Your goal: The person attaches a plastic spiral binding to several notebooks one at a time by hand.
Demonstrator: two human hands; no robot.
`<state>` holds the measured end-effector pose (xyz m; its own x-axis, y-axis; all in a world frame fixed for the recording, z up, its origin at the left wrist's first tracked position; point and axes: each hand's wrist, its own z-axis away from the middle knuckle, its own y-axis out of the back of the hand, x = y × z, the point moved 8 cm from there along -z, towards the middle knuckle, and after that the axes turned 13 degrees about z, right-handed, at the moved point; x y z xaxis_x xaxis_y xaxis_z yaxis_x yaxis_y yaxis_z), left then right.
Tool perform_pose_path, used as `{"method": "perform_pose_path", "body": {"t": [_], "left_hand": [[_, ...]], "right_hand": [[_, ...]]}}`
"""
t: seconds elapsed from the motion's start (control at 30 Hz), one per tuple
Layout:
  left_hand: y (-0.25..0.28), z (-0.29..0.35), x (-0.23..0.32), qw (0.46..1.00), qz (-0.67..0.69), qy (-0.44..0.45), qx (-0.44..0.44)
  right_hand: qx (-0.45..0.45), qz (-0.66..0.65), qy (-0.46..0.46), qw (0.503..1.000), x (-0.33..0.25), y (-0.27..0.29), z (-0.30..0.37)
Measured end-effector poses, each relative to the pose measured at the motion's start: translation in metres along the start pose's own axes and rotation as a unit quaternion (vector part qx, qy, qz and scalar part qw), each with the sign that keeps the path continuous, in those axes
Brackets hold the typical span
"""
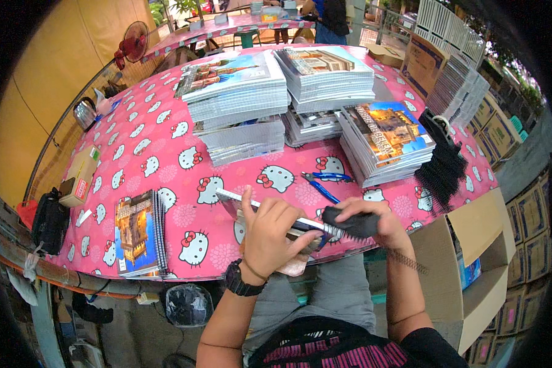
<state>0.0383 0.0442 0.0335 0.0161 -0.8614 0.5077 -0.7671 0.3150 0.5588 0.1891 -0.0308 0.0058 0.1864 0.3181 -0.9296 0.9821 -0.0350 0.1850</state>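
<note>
My left hand [270,236], with a black watch at its wrist, is closed around a notebook [229,197] held tilted on edge above the table's near edge. Close beside it, my right hand [377,216] grips a dark, padded-looking piece [357,224] whose exact kind I cannot make out. A thin dark spiral coil [408,262] trails from there past my right forearm. Between the hands, the coil meets the notebook's edge. Blue-handled cutting pliers [326,185] lie just beyond my hands. Spiral-bound notebooks [140,236] are stacked on the left.
Tall stacks of printed books [236,110] stand at the middle back, and another book stack [386,138] at right. Black spiral coils [441,165] are heaped beside it. A cardboard box [481,264] stands open at the near right. A black pouch [50,221] sits at the left edge.
</note>
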Motion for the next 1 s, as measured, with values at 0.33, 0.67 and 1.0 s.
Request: {"method": "perform_pose_path", "body": {"t": [0.33,0.67,1.0], "left_hand": [[0.002,-0.001,0.000,1.000,0.006,0.014,0.003],[0.007,0.006,-0.007,1.000,0.023,0.011,0.013],[0.100,0.082,-0.064,0.894,-0.326,0.185,0.245]], "right_hand": [[-0.002,0.201,-0.106,0.974,0.012,0.012,-0.016],[-0.046,0.121,0.008,0.992,-0.022,-0.008,-0.035],[-0.044,0.196,-0.020,0.979,0.000,-0.018,-0.045]]}}
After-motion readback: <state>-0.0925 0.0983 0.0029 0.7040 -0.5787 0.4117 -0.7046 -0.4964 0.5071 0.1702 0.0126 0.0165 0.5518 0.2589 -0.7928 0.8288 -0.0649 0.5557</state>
